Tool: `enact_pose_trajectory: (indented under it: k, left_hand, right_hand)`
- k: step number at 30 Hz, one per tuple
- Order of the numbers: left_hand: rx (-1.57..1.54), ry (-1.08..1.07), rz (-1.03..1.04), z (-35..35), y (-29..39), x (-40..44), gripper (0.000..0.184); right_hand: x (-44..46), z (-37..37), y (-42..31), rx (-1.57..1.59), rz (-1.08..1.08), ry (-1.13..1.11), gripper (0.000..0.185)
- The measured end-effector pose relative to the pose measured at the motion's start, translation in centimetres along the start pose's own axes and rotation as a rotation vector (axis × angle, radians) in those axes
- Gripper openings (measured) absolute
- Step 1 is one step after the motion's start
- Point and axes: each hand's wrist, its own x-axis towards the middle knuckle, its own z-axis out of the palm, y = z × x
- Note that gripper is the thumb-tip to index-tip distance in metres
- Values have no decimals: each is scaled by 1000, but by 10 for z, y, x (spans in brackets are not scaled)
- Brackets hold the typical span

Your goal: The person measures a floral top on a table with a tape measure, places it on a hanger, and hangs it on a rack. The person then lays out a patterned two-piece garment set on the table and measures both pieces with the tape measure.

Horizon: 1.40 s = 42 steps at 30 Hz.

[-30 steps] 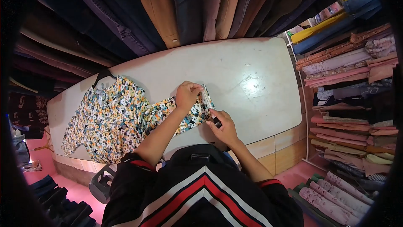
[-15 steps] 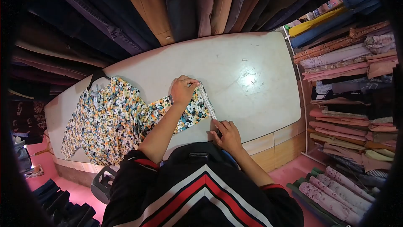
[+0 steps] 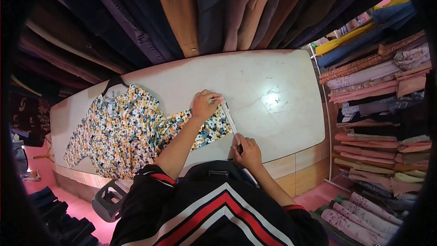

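A floral shirt [image 3: 125, 130] in white, yellow, orange and dark blue lies spread on the pale table, one sleeve [image 3: 214, 125] stretched to the right. Its neck is on a black hanger [image 3: 114, 83]. Along the sleeve's open end runs a narrow white measuring tape [image 3: 229, 118], taut between my hands. My left hand [image 3: 205, 105] pinches the tape's far end at the upper corner of the cuff. Closer to my body, my right hand [image 3: 248, 151] is closed on the tape's near end, just beyond the cuff's lower corner. A small dark object shows at its fingers, too small to name.
The pale table [image 3: 282, 73] has scuffs and a bright reflection. Dark and tan trousers [image 3: 177, 14] hang along its far edge. Folded clothes [image 3: 368, 123] fill a rack on the right, with rolled floral garments [image 3: 359, 214] below. A grey stool [image 3: 109, 200] stands at the lower left.
The view has tilted slightly, so shirt and hands sit a little lower and further right. My right hand's fingers have curled in more tightly. The tape still spans the cuff.
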Motion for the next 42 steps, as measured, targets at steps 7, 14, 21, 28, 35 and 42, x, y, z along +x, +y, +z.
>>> enact_pose_trajectory:
  k: [7, 14, 21, 28, 35, 42]
  left_hand:
    - [-7, -71, 280, -9, -21, -35, 47]
    - [77, 37, 586, -81, -24, -142, 28]
    - [230, 473, 183, -142, -92, -262, 22]
    - [248, 518, -87, -160, -139, -365, 20]
    - [320, 588, -232, -162, -159, -451, 20]
    - [316, 585, -243, -176, -177, -487, 24]
  right_hand:
    - [-5, 5, 0, 90, 125, 34, 52]
    - [41, -51, 24, 639, 305, 388, 25]
    - [80, -203, -60, 438, -452, 1269, 37]
    - [108, -160, -28, 238, -316, 1247, 38]
    - [55, -10, 54, -88, 54, 482, 33]
    - [43, 18, 2, -524, 149, 353, 66]
